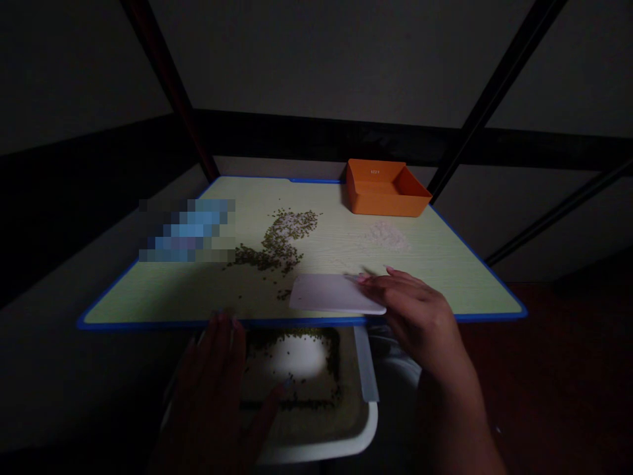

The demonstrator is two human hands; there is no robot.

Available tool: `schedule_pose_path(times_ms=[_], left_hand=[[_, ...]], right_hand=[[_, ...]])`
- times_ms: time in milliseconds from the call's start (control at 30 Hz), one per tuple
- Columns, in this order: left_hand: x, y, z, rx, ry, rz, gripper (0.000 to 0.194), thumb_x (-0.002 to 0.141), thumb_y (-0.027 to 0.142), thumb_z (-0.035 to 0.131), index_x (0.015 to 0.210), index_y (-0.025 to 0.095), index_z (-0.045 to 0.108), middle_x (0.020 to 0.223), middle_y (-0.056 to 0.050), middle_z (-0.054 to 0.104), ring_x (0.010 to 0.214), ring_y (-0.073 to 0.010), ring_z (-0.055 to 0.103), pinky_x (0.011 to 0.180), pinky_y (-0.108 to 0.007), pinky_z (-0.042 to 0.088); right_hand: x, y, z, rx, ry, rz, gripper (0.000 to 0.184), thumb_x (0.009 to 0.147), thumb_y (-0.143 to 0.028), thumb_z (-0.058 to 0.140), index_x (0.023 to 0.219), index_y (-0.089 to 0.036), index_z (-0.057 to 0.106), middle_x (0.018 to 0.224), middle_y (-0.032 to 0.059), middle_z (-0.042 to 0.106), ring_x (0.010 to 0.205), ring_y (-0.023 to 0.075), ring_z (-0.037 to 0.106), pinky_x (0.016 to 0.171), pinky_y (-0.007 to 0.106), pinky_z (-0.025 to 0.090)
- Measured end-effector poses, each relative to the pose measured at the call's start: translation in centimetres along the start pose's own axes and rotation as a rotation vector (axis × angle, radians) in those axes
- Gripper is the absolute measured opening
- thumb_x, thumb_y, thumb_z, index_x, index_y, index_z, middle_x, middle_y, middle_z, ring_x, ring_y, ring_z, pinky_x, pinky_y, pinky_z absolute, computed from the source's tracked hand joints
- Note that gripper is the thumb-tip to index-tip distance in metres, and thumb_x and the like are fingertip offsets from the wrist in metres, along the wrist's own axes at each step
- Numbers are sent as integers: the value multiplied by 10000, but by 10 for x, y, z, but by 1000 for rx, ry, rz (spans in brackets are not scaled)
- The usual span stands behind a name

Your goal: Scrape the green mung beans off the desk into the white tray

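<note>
My right hand (420, 316) rests on the near edge of the table, its fingers pressed on a flat white scraper card (332, 294) that lies on the pale green tabletop (445, 264). Below the table edge my left hand (217, 389) grips the left rim of a white tray (316, 448). Dark green beans and a white patch lie in that tray. A pile of green beans mixed with rice (279, 244) is spread over the middle of the table. A small heap of white rice (383, 235) lies to its right.
An orange open box (383, 189) stands at the table's far right corner. A blurred blue patch (190, 231) covers the left part of the table. Black frame bars cross behind. The blue table edge (148, 324) runs along the front.
</note>
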State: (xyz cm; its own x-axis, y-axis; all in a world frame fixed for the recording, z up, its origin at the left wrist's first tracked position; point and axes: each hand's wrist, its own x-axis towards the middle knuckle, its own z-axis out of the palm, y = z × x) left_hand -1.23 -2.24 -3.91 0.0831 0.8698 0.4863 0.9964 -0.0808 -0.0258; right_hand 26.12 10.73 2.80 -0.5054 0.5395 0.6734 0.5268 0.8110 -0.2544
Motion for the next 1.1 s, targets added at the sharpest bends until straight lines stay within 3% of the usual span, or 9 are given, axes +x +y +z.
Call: schedule_pose_path(times_ms=[200,433,667,800,1100], left_hand=[[0,3,0,-31,8,-38,833,914,584,341,1570,151,67,1661,-162,178,1513,-355,232,1174,-574,297],[1,3,1,-15,-2,-8,828,923,566,339,1568,127,62,1682,-134,90,1538,-321,153,1211,-524,236],[0,-1,1,10,8,8,838,914,565,358,1564,111,86,1656,-190,174,1510,-361,230,1175,-565,289],[-1,-4,1,13,-48,16,883,895,579,403,1570,146,34,1663,-177,155,1510,-362,235,1160,-569,319],[1,3,1,-6,-1,-12,829,922,573,332,1564,109,86,1664,-179,151,1525,-343,195,1196,-545,254]], right_hand=[[-8,0,-17,66,-47,46,252,919,-104,531,997,-265,710,1083,21,791,989,196,751,1011,453,521],[-14,-4,-30,58,-60,19,258,914,-73,548,1031,-262,681,1071,16,794,964,181,757,1095,444,435],[-9,-3,-14,1,64,13,252,914,-66,541,1032,-253,661,1068,30,795,1003,184,749,1064,450,456],[-3,-6,-5,16,59,-27,276,919,-56,508,1012,-260,668,1057,14,799,998,177,751,1052,435,469],[-6,-6,-11,28,19,-19,280,919,-56,528,1020,-270,678,1069,4,795,985,170,751,1091,427,426]])
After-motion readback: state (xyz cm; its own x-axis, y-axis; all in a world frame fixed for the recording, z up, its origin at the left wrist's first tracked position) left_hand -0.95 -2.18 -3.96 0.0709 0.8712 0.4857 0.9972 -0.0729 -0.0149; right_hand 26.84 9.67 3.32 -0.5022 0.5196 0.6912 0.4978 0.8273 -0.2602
